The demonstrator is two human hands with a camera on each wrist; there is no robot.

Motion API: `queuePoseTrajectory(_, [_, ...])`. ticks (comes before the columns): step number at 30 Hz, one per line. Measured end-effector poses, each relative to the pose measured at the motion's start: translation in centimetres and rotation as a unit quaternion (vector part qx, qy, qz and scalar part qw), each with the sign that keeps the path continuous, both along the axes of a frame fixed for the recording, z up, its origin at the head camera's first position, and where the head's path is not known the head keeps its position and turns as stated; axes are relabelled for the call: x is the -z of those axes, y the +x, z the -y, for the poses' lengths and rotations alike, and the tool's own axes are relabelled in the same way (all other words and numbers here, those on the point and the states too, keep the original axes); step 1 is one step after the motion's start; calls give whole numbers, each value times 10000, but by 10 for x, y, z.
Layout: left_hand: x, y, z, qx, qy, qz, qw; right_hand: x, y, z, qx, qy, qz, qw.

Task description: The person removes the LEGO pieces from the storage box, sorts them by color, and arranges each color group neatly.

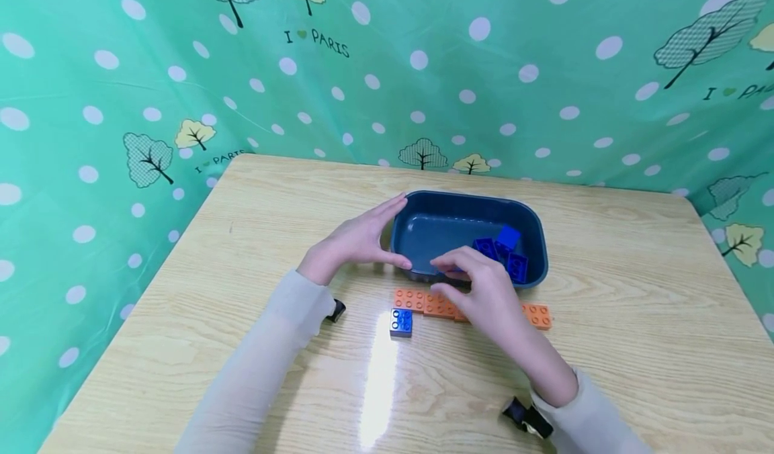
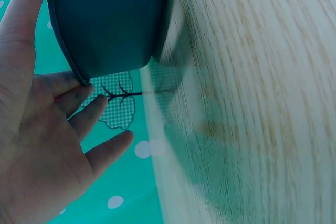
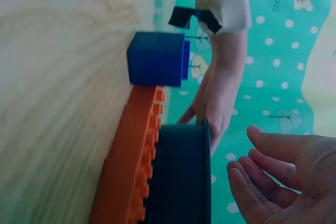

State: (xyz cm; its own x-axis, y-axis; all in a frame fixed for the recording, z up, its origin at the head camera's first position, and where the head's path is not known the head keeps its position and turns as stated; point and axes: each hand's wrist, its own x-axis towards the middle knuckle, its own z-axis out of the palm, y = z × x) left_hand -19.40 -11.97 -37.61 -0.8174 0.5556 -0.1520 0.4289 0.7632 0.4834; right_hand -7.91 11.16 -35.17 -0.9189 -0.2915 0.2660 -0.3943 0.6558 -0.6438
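Note:
A dark blue plastic bin [image 1: 465, 202] stands on the table. My left hand [image 1: 363, 236] spans its left end, thumb at the near corner and fingers reaching to the far one; the left wrist view shows these fingers [image 2: 100, 111] mostly straight. Several blue toy bricks [image 1: 506, 239] lie in the bin's right part. Over the near rim hovers my right hand [image 1: 480, 289], thumb apart from loosely bent fingers; nothing shows between them in the right wrist view. A row of orange toy bricks [image 1: 410, 299] runs before the bin, partly hidden by that hand. One blue brick [image 1: 401, 322] sits against its left end.
The wooden table [image 1: 635, 273] reaches back to a green dotted curtain [image 1: 387, 78]. Black straps or camera parts [image 1: 525, 417] hang at both wrists, close to the tabletop.

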Motion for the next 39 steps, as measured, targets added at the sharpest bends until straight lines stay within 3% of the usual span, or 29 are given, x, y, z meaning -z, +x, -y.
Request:
queuePoseTrajectory(6, [-2,1,0,-15,37,21,10000,1,-15,-9,142,-102,52,9998])
queuePoseTrajectory(17, [-2,1,0,-51,27,82,9999,11,-44,-22,368,-32,811,9960])
queuePoseTrajectory(32, [0,1,-2,-52,-12,77,10000,27,-73,-26,14,674,1692,9833])
queuePoseTrajectory(39, [-1,2,-1,-60,-29,99,9999,28,-80,-21,-276,740,1889,9788])
